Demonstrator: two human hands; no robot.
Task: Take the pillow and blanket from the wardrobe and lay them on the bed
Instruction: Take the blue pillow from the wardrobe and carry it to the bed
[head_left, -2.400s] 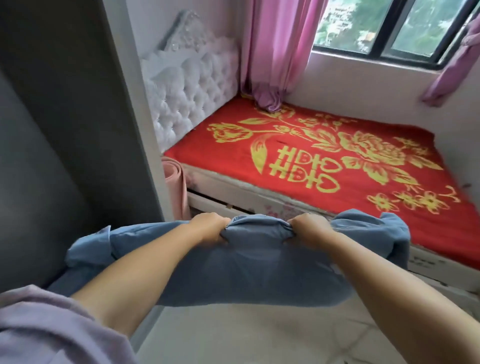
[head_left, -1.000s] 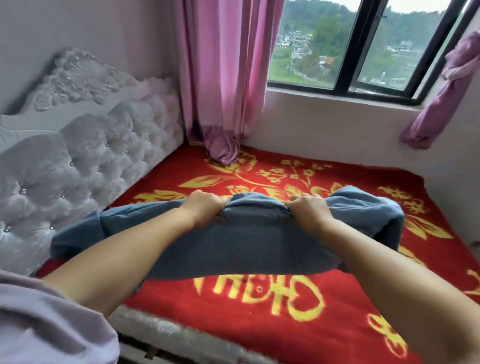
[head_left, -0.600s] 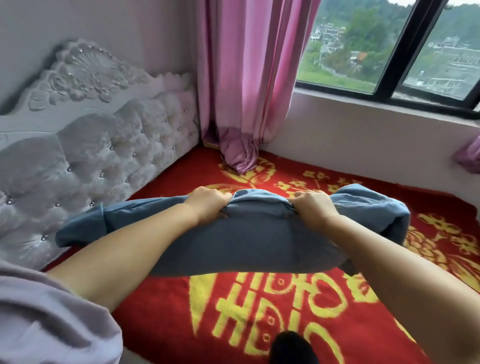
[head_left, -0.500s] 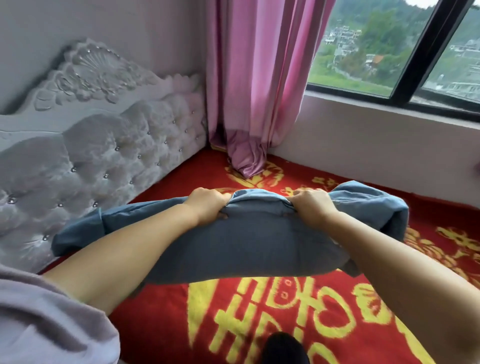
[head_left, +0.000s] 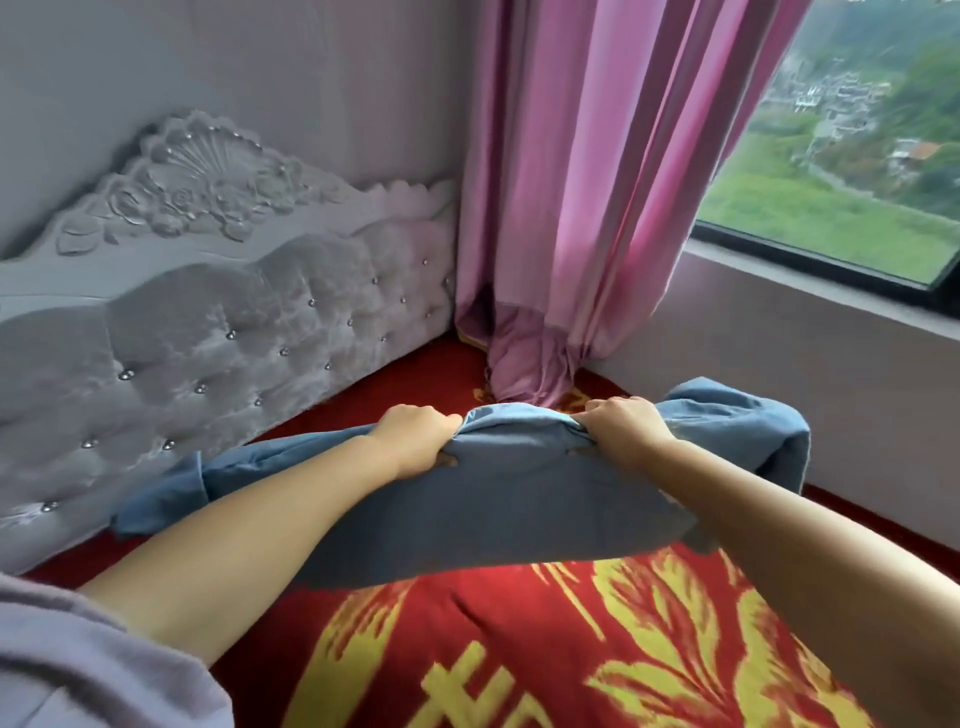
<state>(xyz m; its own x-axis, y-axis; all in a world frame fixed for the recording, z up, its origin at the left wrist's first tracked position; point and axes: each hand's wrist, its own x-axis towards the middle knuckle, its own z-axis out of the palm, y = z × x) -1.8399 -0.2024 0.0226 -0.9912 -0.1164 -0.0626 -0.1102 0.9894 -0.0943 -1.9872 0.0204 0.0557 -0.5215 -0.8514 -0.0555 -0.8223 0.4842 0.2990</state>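
A blue pillow (head_left: 498, 509) hangs above the bed (head_left: 519, 649), which has a red cover with a yellow flower pattern. My left hand (head_left: 418, 439) grips the pillow's top edge on the left. My right hand (head_left: 626, 428) grips the same edge further right. Both arms are stretched forward over the bed. The pillow's left corner reaches close to the white padded headboard (head_left: 208, 353). No blanket or wardrobe is in view.
A pink curtain (head_left: 597, 182) hangs in the far corner and bunches on the bed. A window (head_left: 841, 156) with a dark frame sits above a pale wall ledge on the right. The headboard runs along the left side.
I have moved forward over the bed toward the headboard corner, carrying the pillow with both hands. The grip has not changed.
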